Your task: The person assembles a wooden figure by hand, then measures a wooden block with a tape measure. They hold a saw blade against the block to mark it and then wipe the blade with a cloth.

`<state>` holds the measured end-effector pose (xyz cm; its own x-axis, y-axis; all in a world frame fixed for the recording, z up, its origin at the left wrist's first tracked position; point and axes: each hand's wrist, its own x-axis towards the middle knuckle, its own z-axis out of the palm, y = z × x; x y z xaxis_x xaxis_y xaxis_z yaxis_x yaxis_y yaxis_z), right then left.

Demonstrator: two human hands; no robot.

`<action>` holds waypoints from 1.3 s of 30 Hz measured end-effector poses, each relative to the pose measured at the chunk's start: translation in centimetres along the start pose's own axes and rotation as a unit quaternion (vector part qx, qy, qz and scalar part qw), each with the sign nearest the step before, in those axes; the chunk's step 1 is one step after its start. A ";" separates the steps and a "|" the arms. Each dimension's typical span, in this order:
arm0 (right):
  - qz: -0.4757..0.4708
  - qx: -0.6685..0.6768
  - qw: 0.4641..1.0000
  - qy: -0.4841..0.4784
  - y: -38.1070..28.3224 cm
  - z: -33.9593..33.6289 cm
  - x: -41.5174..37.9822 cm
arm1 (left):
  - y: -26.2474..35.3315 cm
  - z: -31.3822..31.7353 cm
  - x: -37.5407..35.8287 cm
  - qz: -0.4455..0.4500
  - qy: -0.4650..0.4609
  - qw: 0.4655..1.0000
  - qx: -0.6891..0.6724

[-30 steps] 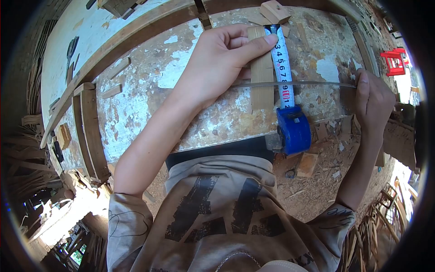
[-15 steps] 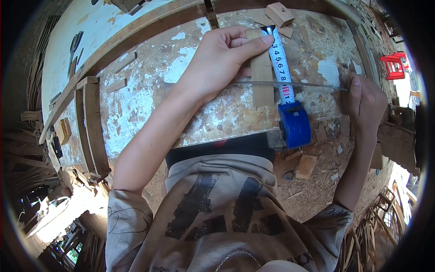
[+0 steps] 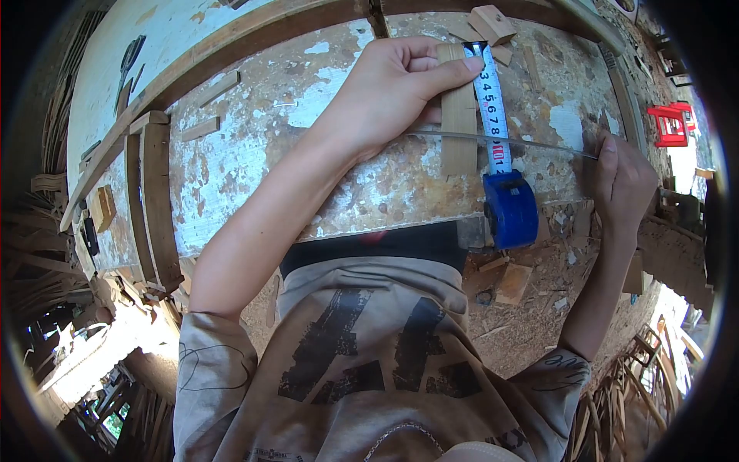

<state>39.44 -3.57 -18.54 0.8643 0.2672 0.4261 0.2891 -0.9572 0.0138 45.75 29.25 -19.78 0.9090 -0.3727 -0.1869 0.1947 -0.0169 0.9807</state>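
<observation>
My left hand (image 3: 404, 92) is closed on a flat wooden strip (image 3: 460, 127), its thumb pressing the hooked end of a tape measure against the strip's far end. The blue tape measure (image 3: 511, 212) has its numbered blade pulled out alongside the wood, and its case sits at the bench's front edge. My right hand (image 3: 625, 181) grips the right end of a long, thin metal strip (image 3: 543, 146). This strip crosses the wood and the tape near the 9 mark, and runs leftward under my left hand. Its exact kind is not clear.
The worn, paint-flecked bench (image 3: 231, 169) carries a wooden block (image 3: 493, 25) at the back and small offcuts (image 3: 219, 88) at left. A wooden frame piece (image 3: 158, 200) stands on the left. A red plastic stool (image 3: 670, 125) is beyond the right end. Wood scraps (image 3: 513, 283) litter the ground.
The view has shifted slightly, so the bench, wood and tape measure appear a little further right. Both hands keep their holds.
</observation>
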 end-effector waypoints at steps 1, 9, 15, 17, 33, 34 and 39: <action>0.001 0.000 1.000 -0.004 0.0 0.0 0.0 | -0.1 -0.1 0.1 -0.001 -0.001 1.000 0.005; 0.026 -0.012 1.000 -0.009 1.3 0.0 -0.6 | -0.7 -0.2 0.3 -0.005 0.006 1.000 0.020; 0.011 -0.008 1.000 -0.001 -0.1 -0.1 -0.2 | -0.4 -0.2 0.2 -0.001 -0.010 1.000 0.004; 0.014 -0.012 1.000 0.005 0.3 -0.1 -0.3 | -0.5 -0.3 0.2 -0.005 -0.008 1.000 0.020; 0.004 -0.022 1.000 0.018 0.9 0.0 -0.2 | -0.7 -0.1 0.3 0.009 0.004 1.000 0.021; 0.010 -0.015 1.000 0.012 0.9 0.0 -0.2 | -0.7 -0.2 0.3 0.008 0.001 1.000 0.013; 0.003 -0.011 1.000 -0.004 -0.7 0.1 0.2 | -0.7 -0.2 0.4 0.013 -0.007 1.000 0.017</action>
<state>39.50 -2.85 -18.58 0.8687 0.2629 0.4198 0.2751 -0.9609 0.0323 46.00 29.29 -20.57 0.9081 -0.3870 -0.1600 0.1578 -0.0377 0.9867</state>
